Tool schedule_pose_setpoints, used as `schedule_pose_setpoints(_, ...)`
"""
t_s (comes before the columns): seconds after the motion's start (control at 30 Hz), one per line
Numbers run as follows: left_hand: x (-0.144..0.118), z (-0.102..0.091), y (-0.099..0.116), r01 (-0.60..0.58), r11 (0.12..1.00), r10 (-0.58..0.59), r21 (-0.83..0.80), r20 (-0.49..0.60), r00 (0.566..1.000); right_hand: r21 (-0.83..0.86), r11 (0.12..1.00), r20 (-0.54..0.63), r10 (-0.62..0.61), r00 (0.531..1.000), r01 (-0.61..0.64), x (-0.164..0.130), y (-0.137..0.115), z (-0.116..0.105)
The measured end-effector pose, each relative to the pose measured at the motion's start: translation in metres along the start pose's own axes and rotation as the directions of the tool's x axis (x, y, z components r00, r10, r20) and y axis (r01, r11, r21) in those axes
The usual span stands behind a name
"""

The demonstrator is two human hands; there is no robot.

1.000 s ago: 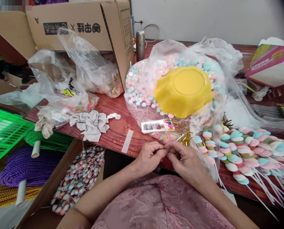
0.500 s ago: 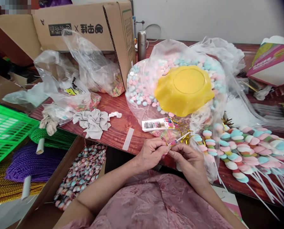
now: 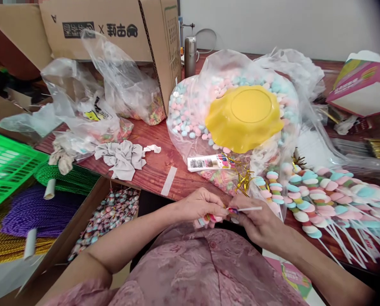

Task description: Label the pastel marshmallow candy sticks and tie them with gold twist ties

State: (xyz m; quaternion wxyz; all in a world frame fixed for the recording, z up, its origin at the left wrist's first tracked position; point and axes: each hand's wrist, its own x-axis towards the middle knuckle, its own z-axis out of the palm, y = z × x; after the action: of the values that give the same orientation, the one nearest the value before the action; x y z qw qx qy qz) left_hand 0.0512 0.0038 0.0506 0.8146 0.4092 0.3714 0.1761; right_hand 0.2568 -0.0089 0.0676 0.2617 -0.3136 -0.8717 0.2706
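My left hand [image 3: 204, 205] is closed around a candy skewer [image 3: 205, 220], held low in front of my shirt. Pink, white and coloured candies show below its fingers. The skewer's white stick [image 3: 250, 208] points right, across the back of my right hand. My right hand [image 3: 253, 219] has its fingers curled and pinched against the skewer where candies meet stick; what lies between those fingertips is hidden. Gold twist ties [image 3: 244, 180] lie just beyond the hands, by a bag of small colourful candies [image 3: 218, 180].
Finished candy skewers [image 3: 327, 197] are piled at the right. A yellow wavy bowl [image 3: 247, 119] sits upside down on a clear bag of pastel candies [image 3: 185, 112]. At the left are a cardboard box [image 3: 113, 42], a grey cloth [image 3: 122, 158] and a green basket [image 3: 11, 170].
Both hands have come down and closer to my body with the skewer. The stick has swung from slanting upward to nearly level, and my right hand has turned over beneath it.
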Motion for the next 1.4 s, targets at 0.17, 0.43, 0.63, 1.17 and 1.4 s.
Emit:
schedule_pose_setpoints(0.17,0.001,-0.005,-0.002,0.167,0.978,-0.136,-0.126,0.223,0.965,-0.275,0.891,0.044,-0.363,0.931,0.36,-0.01,-0.003,-0.005)
schedule_pose_setpoints(0.43,0.0,-0.009,0.008,0.237,0.972,-0.218,0.003,0.399,0.89,-0.199,0.87,0.089,-0.443,0.892,0.451,-0.01,-0.009,-0.007)
schedule_pose_setpoints(0.63,0.003,-0.007,0.011,0.176,0.966,-0.252,0.192,0.527,0.812,-0.309,0.756,0.217,-0.534,0.817,0.576,0.004,-0.021,-0.012)
schedule_pose_setpoints(1.17,-0.05,0.026,0.052,-0.341,-0.367,0.561,0.866,0.498,0.662,-0.457,0.885,-0.216,-0.209,0.954,0.09,0.05,0.02,-0.025)
schedule_pose_setpoints(1.4,0.001,-0.015,0.037,-0.589,0.524,0.755,0.615,-0.014,0.656,0.337,0.923,-0.035,0.21,0.977,-0.187,0.05,-0.02,0.006)
